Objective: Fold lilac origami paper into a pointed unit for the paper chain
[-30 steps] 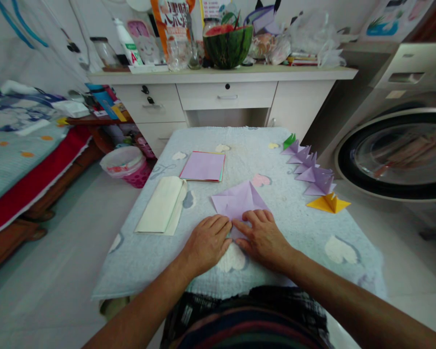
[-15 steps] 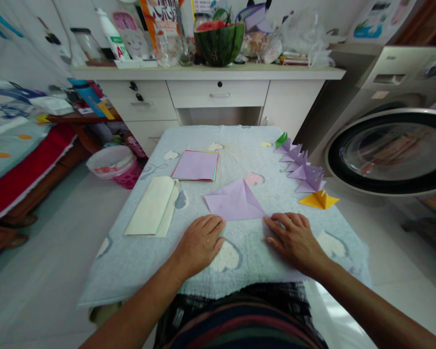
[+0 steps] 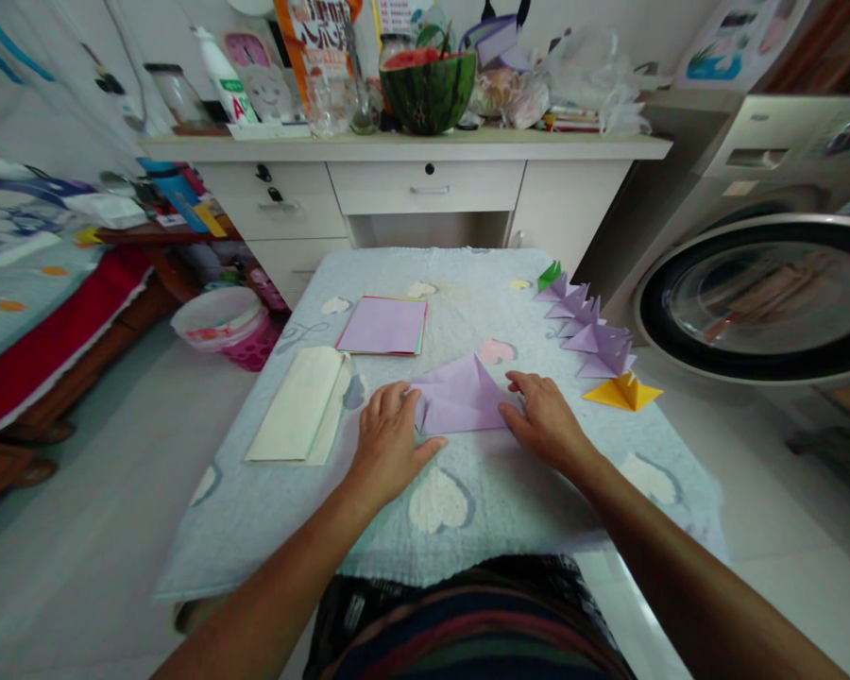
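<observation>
A partly folded sheet of purple paper (image 3: 460, 397) lies on the cloth-covered table, its peak pointing away from me. My left hand (image 3: 389, 434) is at its left corner, fingertips touching the edge, with the thumb spread out on the near side. At the right corner is my right hand (image 3: 545, 416); its thumb touches or nearly touches the paper and the index finger stands apart. Neither hand visibly pinches the sheet. Beyond the left hand sits a stack of square coloured paper (image 3: 383, 326), purple on top. A pale folded paper (image 3: 298, 406) lies to the left.
Along the table's right edge runs a row of folded purple paper pieces (image 3: 595, 335), with a green piece (image 3: 550, 275) at the far end and a yellow one (image 3: 623, 391) nearest me. A cut watermelon (image 3: 429, 94) stands on the counter behind. An open washing machine door (image 3: 751, 297) is at the right.
My left hand has moved forward to the paper's left corner and its thumb has spread. My right hand has shifted forward and left. The paper's left corner is now partly covered.
</observation>
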A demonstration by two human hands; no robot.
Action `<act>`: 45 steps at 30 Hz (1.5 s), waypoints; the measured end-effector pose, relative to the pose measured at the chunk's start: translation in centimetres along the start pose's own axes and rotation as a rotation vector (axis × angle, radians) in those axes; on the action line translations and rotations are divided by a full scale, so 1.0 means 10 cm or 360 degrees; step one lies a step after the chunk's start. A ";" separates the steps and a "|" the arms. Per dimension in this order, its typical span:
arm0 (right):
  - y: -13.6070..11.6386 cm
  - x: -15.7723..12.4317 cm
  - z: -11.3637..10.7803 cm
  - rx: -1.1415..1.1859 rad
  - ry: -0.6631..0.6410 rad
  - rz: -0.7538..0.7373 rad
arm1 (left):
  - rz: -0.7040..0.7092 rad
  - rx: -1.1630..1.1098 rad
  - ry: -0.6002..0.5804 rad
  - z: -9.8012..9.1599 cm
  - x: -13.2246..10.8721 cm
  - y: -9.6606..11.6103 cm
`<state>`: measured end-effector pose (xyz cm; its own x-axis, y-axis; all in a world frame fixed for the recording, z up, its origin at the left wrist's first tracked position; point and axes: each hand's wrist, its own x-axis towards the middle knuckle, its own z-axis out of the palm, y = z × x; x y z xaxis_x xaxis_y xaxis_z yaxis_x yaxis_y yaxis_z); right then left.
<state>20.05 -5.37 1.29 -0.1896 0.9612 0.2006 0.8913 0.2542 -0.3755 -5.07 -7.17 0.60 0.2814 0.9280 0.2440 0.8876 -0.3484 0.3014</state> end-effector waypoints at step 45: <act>-0.10 -0.02 0.05 0.2413 -0.0230 0.0507 | -0.0096 -0.1202 0.0386 0.05 0.03 0.15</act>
<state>18.95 -5.75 1.21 -0.1964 0.9738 -0.1150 -0.3170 -0.1740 -0.9323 -3.50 -7.29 0.66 0.0764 0.9239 0.3749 0.3872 -0.3740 0.8428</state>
